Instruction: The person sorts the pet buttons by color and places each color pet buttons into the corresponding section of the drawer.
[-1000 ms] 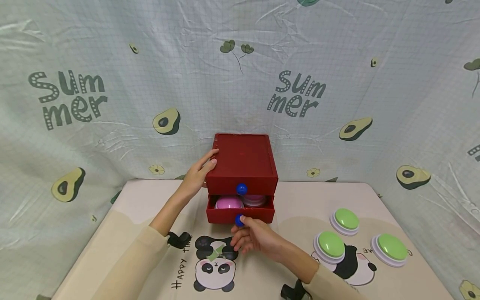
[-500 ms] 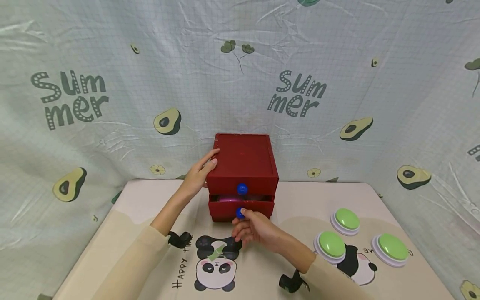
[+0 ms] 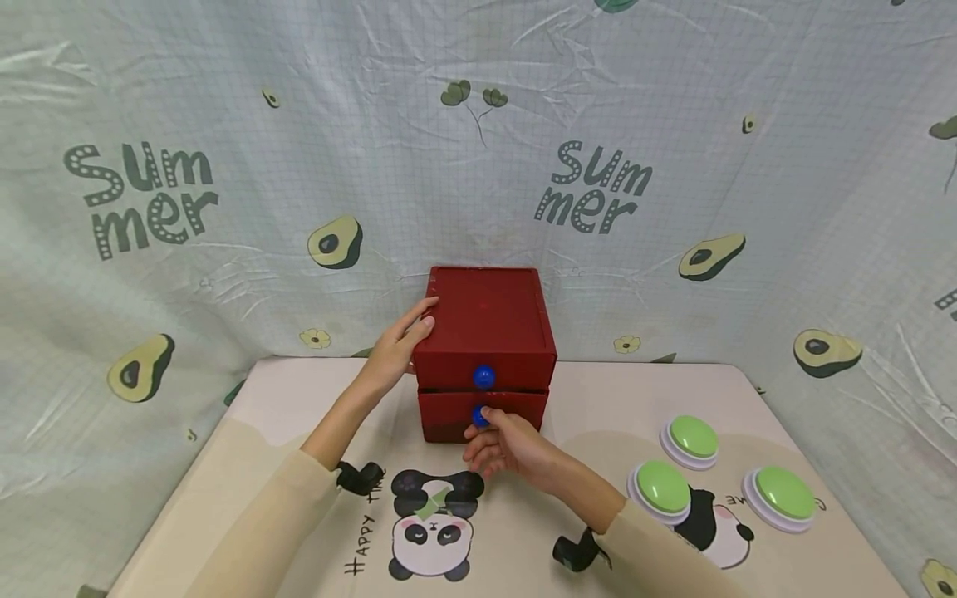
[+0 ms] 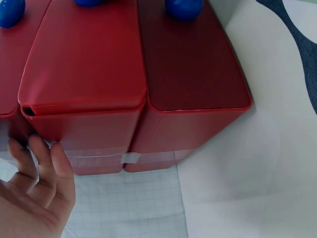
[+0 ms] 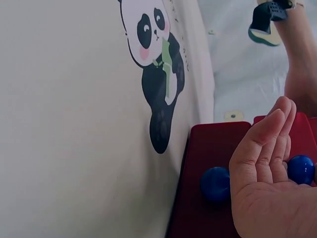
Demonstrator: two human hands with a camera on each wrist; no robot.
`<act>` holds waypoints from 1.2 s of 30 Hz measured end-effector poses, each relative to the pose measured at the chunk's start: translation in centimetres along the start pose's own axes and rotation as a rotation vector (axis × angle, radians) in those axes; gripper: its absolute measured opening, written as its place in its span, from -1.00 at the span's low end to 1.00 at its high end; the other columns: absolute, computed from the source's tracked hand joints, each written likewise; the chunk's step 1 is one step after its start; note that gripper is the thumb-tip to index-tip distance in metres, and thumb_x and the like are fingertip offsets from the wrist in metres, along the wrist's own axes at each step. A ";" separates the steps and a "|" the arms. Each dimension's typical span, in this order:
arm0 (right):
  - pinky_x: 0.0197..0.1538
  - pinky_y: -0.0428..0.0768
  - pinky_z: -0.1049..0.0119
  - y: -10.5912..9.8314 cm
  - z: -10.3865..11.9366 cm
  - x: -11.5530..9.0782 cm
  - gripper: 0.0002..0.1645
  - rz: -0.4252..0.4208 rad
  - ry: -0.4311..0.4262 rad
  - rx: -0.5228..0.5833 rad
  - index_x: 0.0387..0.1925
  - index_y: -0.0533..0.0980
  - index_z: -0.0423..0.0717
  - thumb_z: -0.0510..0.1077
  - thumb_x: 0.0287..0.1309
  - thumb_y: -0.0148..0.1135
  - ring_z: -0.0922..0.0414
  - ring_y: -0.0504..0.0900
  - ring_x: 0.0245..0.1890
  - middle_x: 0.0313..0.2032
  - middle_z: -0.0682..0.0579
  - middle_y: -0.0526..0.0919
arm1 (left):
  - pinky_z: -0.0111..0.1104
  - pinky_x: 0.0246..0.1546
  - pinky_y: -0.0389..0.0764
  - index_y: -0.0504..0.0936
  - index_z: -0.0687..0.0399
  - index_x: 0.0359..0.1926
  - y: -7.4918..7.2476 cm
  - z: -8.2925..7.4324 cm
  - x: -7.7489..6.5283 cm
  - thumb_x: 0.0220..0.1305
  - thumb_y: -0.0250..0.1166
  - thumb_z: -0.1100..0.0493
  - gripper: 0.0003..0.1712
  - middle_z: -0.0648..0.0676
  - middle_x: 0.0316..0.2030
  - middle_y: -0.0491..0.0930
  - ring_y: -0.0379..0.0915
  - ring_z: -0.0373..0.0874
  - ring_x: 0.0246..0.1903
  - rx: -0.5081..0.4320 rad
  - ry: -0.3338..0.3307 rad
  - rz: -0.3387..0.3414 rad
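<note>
A red drawer cabinet [image 3: 489, 311] with blue round knobs stands against the back curtain. My left hand [image 3: 390, 353] rests along its left side, fingers extended up to the top edge. In the left wrist view, the fingers [image 4: 62, 163] touch the cabinet's side near the upper drawers. My right hand [image 3: 516, 448] pinches a lower blue knob [image 3: 479, 416], the thumb lying over it. The right wrist view puts this knob [image 5: 300, 169] beside the fingers, with another knob [image 5: 215, 184] on the drawer nearer the table. All drawers look pushed in; their contents are hidden.
Several push-button lights lie about the table: a green one [image 3: 662, 487] right of my right forearm, a second green one [image 3: 694, 436] behind it, and a third green one [image 3: 785, 492] farther right. The patterned curtain [image 3: 478, 191] closes off the back.
My right hand has pushed the lower drawer inward by its knob, hiding the pink-topped round lights seen inside it. My left hand has stayed on the cabinet's side.
</note>
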State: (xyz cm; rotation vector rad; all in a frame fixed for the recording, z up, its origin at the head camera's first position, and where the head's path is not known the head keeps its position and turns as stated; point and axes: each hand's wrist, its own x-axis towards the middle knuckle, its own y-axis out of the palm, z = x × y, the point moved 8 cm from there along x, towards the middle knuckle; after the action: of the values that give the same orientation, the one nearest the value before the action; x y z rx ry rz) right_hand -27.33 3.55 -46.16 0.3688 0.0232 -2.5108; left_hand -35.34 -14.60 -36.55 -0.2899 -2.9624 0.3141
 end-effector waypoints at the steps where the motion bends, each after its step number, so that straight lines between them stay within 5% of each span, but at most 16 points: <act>1: -0.24 0.68 0.38 0.0 0.0 0.1 -0.37 -0.003 0.001 -0.002 0.09 0.44 -0.40 0.11 0.61 -0.24 0.22 0.71 -0.39 -0.38 0.12 0.74 | -0.24 -0.29 0.76 0.23 -0.41 0.58 0.0 0.0 0.0 0.58 0.02 -0.19 -0.38 0.33 0.29 0.52 0.71 -0.06 -0.16 -0.001 -0.001 0.000; 15: -0.24 0.69 0.36 -0.7 0.1 0.5 -0.33 0.006 -0.006 -0.005 0.11 0.47 -0.38 0.17 0.60 -0.20 0.22 0.71 -0.38 -0.38 0.13 0.74 | -0.23 -0.29 0.75 0.23 -0.42 0.58 0.0 -0.1 0.0 0.58 0.01 -0.20 -0.38 0.31 0.32 0.50 0.69 -0.01 -0.12 0.017 0.002 -0.001; 27: -0.33 0.72 0.29 -2.6 -3.1 -0.7 -0.37 -0.015 0.085 -0.091 0.13 0.53 -0.42 0.10 0.46 0.07 0.18 0.72 -0.44 -0.41 0.08 0.74 | -0.22 -0.22 0.75 0.20 -0.46 0.58 -0.2 -0.1 -0.1 0.58 0.00 -0.23 -0.37 0.23 0.43 0.40 0.65 0.11 0.01 0.038 -0.014 -0.003; 36: -0.37 0.74 0.32 -1.8 -4.7 0.7 -0.35 -0.043 0.173 -0.034 0.02 0.57 -0.44 0.12 0.56 -0.10 0.21 0.71 -0.49 -0.46 0.07 0.75 | -0.22 -0.23 0.75 0.20 -0.46 0.58 -0.1 0.1 0.0 0.58 -0.01 -0.21 -0.38 0.23 0.43 0.40 0.64 0.15 0.04 0.038 -0.017 -0.002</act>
State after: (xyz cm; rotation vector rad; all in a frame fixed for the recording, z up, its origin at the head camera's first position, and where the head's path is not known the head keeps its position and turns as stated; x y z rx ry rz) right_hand -27.68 5.12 -50.93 0.5762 0.1439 -2.5098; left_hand -35.37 -14.71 -36.61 -0.2812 -2.9691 0.3739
